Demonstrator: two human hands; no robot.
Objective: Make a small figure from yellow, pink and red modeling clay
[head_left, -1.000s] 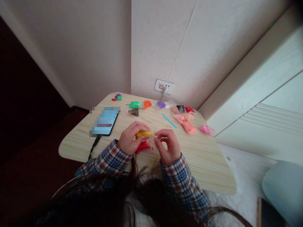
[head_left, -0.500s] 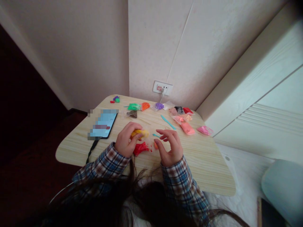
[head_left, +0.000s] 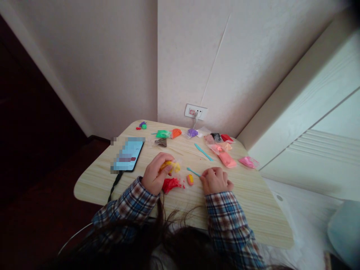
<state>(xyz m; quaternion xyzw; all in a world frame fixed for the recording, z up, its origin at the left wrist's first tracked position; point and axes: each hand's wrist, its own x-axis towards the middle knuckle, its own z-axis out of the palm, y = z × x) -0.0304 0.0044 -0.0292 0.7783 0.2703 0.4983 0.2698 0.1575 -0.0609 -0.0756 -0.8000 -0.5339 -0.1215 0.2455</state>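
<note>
My left hand (head_left: 156, 171) is closed around a clear bag of yellow clay (head_left: 169, 167), held just above the table. Under it lies a bag of red clay (head_left: 171, 184) with small red smears at its mouth. My right hand (head_left: 216, 180) rests on the tabletop, fingers curled over the end of a thin blue modelling tool (head_left: 193, 171) whose tip points left. Between the two hands sits a small orange-pink clay piece (head_left: 190, 180) with yellow on its top.
A second blue modelling tool (head_left: 204, 152) lies farther back. Bags of green clay (head_left: 163, 134), brown clay (head_left: 161, 142), purple clay (head_left: 192, 132) and coral clay (head_left: 227, 159) are spread behind. At left is a phone (head_left: 128, 154) with a black cable; small clay shapes (head_left: 143, 126) stand at the back-left corner.
My right hand has come away from the yellow clay bag, moved right and down to the table, and closed on the thin blue tool. My left hand still holds the bag.
</note>
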